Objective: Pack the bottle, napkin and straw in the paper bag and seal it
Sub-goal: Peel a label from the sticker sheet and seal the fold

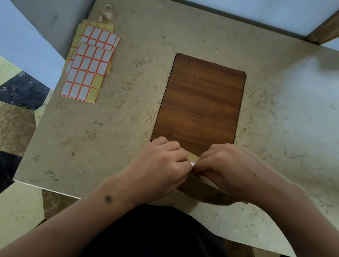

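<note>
- Counter (pixel 289 119): speckled beige stone look, flat, with a dark wood-grain rounded rectangle (pixel 200 102) inset in the middle.
- Paper bag (pixel 202 190): matte brown kraft, at the near edge under your hands, mostly hidden; bottle, napkin and straw not visible, likely inside.
- Left hand (pixel 160 167) and right hand (pixel 230 171): close together, fingers curled, pinching a small white sticker (pixel 192 164) over the bag's top.
- Step: sealing, by my read. Next: press the sticker flat across the fold.
- Label sheets (pixel 87 66): glossy white rectangles, orange borders, far left.
</note>
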